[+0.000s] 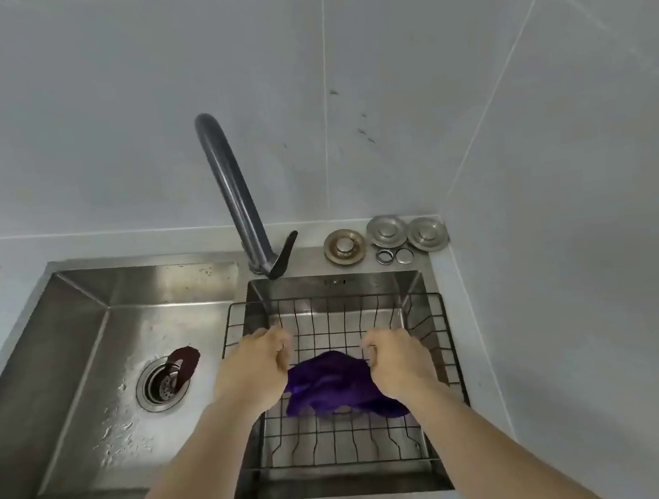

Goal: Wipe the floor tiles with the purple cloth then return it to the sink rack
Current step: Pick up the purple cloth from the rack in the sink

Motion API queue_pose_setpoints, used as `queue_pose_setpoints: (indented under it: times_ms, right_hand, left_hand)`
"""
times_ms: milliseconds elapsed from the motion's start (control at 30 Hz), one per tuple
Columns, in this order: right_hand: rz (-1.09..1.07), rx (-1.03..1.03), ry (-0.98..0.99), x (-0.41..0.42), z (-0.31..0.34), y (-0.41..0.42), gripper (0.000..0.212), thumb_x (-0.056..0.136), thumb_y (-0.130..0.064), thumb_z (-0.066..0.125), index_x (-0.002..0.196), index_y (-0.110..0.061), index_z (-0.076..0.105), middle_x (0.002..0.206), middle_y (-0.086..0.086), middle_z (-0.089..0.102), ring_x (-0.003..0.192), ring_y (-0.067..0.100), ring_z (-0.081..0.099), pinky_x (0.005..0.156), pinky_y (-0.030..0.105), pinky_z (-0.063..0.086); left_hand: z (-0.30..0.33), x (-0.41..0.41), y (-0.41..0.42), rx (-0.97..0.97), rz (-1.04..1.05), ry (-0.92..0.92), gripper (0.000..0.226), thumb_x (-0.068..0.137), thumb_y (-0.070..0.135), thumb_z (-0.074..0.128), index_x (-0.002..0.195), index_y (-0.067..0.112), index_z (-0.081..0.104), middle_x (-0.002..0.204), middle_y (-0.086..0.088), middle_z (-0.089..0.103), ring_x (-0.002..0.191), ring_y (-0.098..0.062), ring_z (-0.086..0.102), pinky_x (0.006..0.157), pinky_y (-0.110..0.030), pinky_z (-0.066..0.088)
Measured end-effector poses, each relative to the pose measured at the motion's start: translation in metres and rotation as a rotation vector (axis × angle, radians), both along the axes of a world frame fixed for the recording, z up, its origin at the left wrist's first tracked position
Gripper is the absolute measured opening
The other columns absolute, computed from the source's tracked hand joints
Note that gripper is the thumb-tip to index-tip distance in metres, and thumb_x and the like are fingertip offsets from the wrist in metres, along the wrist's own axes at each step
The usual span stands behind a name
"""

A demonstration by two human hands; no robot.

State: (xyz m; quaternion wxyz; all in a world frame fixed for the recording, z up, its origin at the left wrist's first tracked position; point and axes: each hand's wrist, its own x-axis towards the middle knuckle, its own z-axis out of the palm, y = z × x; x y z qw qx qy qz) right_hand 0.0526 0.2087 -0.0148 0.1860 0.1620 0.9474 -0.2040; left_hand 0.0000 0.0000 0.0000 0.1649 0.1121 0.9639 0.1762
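Note:
The purple cloth [329, 386] hangs bunched over the black wire sink rack [338, 313], which sits in the right basin of the steel sink. My left hand [252, 367] is closed on the cloth's left edge. My right hand [401, 361] is closed on its right edge. Both hands are over the middle of the rack, and the cloth sags between them down to the rack's wires.
The left basin [88, 353] is wet, with a round drain [163, 384] and a dark red scrap [185, 361] beside it. A grey tap [234, 194] rises behind the rack. Metal drain plugs [385, 236] lie at the back right corner. Tiled walls stand behind and to the right.

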Motion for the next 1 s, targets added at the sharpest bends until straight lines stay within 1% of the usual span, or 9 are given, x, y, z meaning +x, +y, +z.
queue_pose_setpoints:
  times_ms: [133, 267, 400, 500, 600, 733, 833, 933, 1000]
  right_hand:
    - [0.000, -0.005, -0.082, -0.016, -0.035, 0.001, 0.025, 0.098, -0.009, 0.055, 0.110, -0.024, 0.071, 0.106, 0.003, 0.074, 0.101, 0.030, 0.069, 0.083, 0.040, 0.058]
    - [-0.002, -0.026, -0.085, -0.022, -0.060, 0.001, 0.023, 0.100, -0.025, 0.063, 0.122, -0.026, 0.067, 0.116, 0.001, 0.073, 0.110, 0.027, 0.068, 0.080, 0.035, 0.051]
    - [-0.048, -0.064, -0.075, -0.024, -0.073, 0.000, 0.028, 0.098, -0.024, 0.067, 0.126, -0.026, 0.068, 0.119, -0.001, 0.074, 0.111, 0.024, 0.069, 0.086, 0.035, 0.054]
    - [-0.061, -0.094, -0.101, -0.026, -0.076, 0.002, 0.019, 0.097, -0.021, 0.067, 0.114, -0.025, 0.076, 0.108, 0.000, 0.077, 0.104, 0.025, 0.071, 0.084, 0.035, 0.057]
    - [-0.093, -0.109, -0.083, -0.025, -0.074, 0.005, 0.012, 0.096, -0.023, 0.068, 0.102, -0.027, 0.078, 0.102, -0.003, 0.077, 0.098, 0.023, 0.071, 0.079, 0.033, 0.055]
    - [-0.143, -0.148, 0.007, -0.017, -0.059, 0.008, 0.003, 0.095, -0.024, 0.071, 0.095, -0.027, 0.069, 0.105, -0.006, 0.067, 0.096, 0.020, 0.066, 0.079, 0.037, 0.057]
    - [-0.159, -0.181, 0.047, -0.008, -0.039, 0.010, 0.013, 0.094, -0.021, 0.071, 0.087, -0.028, 0.063, 0.097, -0.008, 0.069, 0.090, 0.017, 0.066, 0.082, 0.041, 0.059]
    - [-0.216, -0.164, 0.120, 0.007, -0.010, 0.009, 0.016, 0.096, -0.016, 0.067, 0.085, -0.026, 0.061, 0.092, -0.004, 0.070, 0.087, 0.020, 0.068, 0.082, 0.043, 0.060]
    - [-0.252, -0.151, 0.201, 0.024, 0.017, 0.005, 0.018, 0.098, -0.016, 0.065, 0.085, -0.027, 0.058, 0.089, -0.002, 0.069, 0.083, 0.018, 0.067, 0.076, 0.039, 0.060]
  left_hand:
    - [-0.036, -0.018, 0.010, -0.082, -0.006, -0.133, 0.028, 0.099, 0.022, 0.047, 0.119, 0.031, 0.063, 0.117, 0.011, 0.069, 0.103, -0.017, 0.066, 0.086, -0.037, 0.056]
    - [-0.065, -0.025, 0.023, -0.158, -0.046, -0.240, 0.025, 0.099, 0.030, 0.053, 0.123, 0.034, 0.060, 0.124, 0.009, 0.068, 0.112, -0.022, 0.065, 0.090, -0.037, 0.052]
    - [-0.086, -0.026, 0.027, -0.190, -0.057, -0.226, 0.035, 0.096, 0.033, 0.060, 0.131, 0.034, 0.057, 0.126, 0.007, 0.065, 0.116, -0.023, 0.063, 0.089, -0.037, 0.049]
    - [-0.091, -0.027, 0.027, -0.197, -0.050, -0.226, 0.027, 0.096, 0.027, 0.059, 0.122, 0.033, 0.062, 0.119, 0.005, 0.066, 0.110, -0.024, 0.064, 0.080, -0.034, 0.044]
    - [-0.086, -0.025, 0.026, -0.200, -0.055, -0.221, 0.017, 0.098, 0.024, 0.055, 0.112, 0.028, 0.063, 0.110, 0.002, 0.066, 0.103, -0.025, 0.064, 0.078, -0.034, 0.039]
    - [-0.065, -0.020, 0.018, -0.113, -0.012, -0.154, 0.010, 0.099, 0.025, 0.056, 0.109, 0.024, 0.058, 0.112, 0.003, 0.061, 0.102, -0.024, 0.062, 0.080, -0.035, 0.045]
    - [-0.039, -0.017, 0.006, -0.057, 0.000, -0.082, 0.003, 0.100, 0.025, 0.053, 0.103, 0.025, 0.053, 0.103, 0.004, 0.064, 0.088, -0.020, 0.060, 0.073, -0.034, 0.046]
    - [-0.007, -0.009, -0.013, -0.060, 0.004, -0.007, 0.008, 0.098, 0.022, 0.051, 0.097, 0.029, 0.047, 0.091, 0.006, 0.065, 0.072, -0.016, 0.053, 0.061, -0.029, 0.036]
    - [0.020, 0.003, -0.029, -0.043, 0.024, 0.067, 0.012, 0.096, 0.020, 0.052, 0.096, 0.031, 0.048, 0.089, 0.008, 0.062, 0.070, -0.016, 0.050, 0.058, -0.027, 0.032]
